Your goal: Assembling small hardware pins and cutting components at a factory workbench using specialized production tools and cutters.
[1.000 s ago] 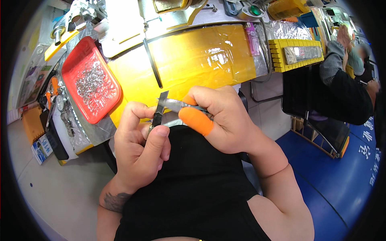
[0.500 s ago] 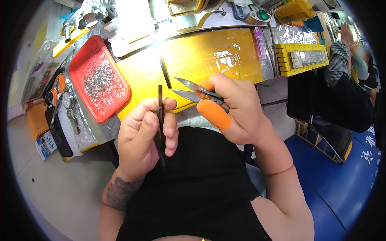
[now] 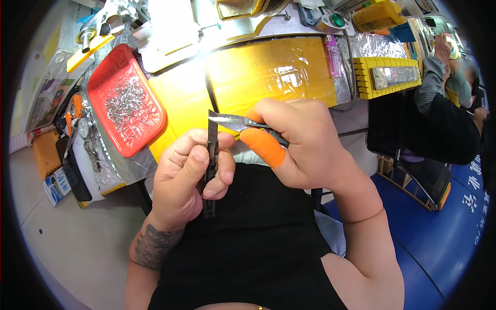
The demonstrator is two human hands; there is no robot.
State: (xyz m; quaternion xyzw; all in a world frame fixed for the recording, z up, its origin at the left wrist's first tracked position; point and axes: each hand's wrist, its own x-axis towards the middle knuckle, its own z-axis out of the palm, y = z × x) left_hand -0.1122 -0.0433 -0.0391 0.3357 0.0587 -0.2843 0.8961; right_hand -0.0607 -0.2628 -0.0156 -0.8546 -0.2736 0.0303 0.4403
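My left hand [image 3: 181,178] is closed round a narrow dark strip [image 3: 212,133], held upright with its top end above the fingers. What the strip is made for cannot be made out. My right hand [image 3: 315,147], with orange covers on the thumb and a finger, grips small pointed scissors [image 3: 235,122]. Their blades look closed together, and the tips meet or overlap the strip near its top. To the left, a red tray [image 3: 158,121] holds many small shiny metal pieces [image 3: 126,106].
A yellow work surface [image 3: 268,72] lies beyond my hands, with a thin dark strip [image 3: 211,93] on it. At the right stand a yellow ribbed block [image 3: 362,77] and a purple item [image 3: 333,57]. Tools [image 3: 77,111] crowd the left edge. Another person's sleeve [image 3: 433,82] shows far right.
The scissors have moved left onto the upper part of the held strip, and their spread blades have come together. The strip has turned to show a wider face.
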